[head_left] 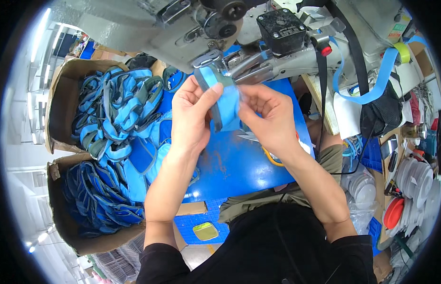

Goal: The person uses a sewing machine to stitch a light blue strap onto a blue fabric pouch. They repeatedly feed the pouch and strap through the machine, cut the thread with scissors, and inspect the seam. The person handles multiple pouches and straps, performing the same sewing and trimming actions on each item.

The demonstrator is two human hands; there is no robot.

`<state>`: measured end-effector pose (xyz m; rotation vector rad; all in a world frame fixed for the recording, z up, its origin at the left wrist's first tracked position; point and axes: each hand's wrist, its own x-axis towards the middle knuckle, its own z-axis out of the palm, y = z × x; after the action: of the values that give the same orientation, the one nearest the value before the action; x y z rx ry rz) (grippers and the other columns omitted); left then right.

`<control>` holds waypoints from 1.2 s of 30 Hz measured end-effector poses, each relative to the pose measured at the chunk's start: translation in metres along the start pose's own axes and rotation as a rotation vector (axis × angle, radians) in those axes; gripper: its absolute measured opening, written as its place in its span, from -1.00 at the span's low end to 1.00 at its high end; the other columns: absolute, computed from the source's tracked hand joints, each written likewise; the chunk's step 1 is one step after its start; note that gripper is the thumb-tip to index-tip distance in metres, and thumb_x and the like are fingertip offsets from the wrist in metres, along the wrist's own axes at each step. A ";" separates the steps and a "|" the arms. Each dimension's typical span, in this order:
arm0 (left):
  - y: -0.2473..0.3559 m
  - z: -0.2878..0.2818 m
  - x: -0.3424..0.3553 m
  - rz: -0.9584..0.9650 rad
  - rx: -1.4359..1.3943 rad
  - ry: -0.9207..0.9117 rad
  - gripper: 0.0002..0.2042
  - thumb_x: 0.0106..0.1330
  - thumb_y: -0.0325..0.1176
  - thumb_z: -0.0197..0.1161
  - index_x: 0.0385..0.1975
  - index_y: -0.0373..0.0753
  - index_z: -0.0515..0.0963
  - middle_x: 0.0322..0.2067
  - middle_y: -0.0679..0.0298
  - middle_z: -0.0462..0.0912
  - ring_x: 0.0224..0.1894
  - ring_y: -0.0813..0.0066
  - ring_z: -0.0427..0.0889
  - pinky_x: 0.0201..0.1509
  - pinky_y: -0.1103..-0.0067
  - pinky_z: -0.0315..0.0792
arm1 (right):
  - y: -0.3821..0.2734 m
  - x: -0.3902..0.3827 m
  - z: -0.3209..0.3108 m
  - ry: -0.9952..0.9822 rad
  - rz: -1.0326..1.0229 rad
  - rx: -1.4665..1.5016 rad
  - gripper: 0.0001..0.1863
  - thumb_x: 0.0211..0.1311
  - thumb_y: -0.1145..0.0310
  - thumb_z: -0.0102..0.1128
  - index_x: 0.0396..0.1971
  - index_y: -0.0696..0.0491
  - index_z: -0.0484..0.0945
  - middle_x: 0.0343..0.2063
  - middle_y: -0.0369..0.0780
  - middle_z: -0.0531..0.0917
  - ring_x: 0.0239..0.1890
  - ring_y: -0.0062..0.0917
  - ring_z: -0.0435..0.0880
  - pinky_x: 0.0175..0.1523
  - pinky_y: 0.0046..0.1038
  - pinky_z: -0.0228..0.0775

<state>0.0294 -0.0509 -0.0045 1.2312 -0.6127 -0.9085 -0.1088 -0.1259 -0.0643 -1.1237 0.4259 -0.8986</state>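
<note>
Just below the needle area of a sewing machine [208,59], a light blue fabric piece [227,111] with dark grey edging hangs between my hands. My left hand [194,109] grips its left side, thumb pressed on the upper part near the presser foot. My right hand [270,113] pinches the fabric's right edge, its fingertips slightly blurred. Scissors [272,158] with an orange handle lie on the blue table [230,165], partly covered by my right hand and wrist.
At the left, one cardboard box [59,102] overflows with light blue and grey strapped pieces; another box [59,222] holds darker blue ones. Blue tape [386,78] loops down at the upper right beside a black mesh bag [381,113]. White discs [414,177] stack at far right.
</note>
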 end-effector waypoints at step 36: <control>0.004 0.011 -0.010 -0.118 0.002 0.101 -0.78 0.37 -0.49 0.37 -0.04 -0.30 0.57 -0.20 0.25 0.76 -0.25 0.54 0.78 -0.16 0.56 0.71 | 0.006 -0.013 -0.017 -0.075 0.022 -0.018 -0.70 0.16 0.57 0.41 -0.07 0.19 0.71 -0.39 -0.30 0.66 -0.35 -0.69 0.63 -0.25 -0.59 0.48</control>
<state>0.0162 -0.0478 0.0024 1.3175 -0.4651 -0.9378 -0.1255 -0.1247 -0.0784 -1.1634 0.3850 -0.8319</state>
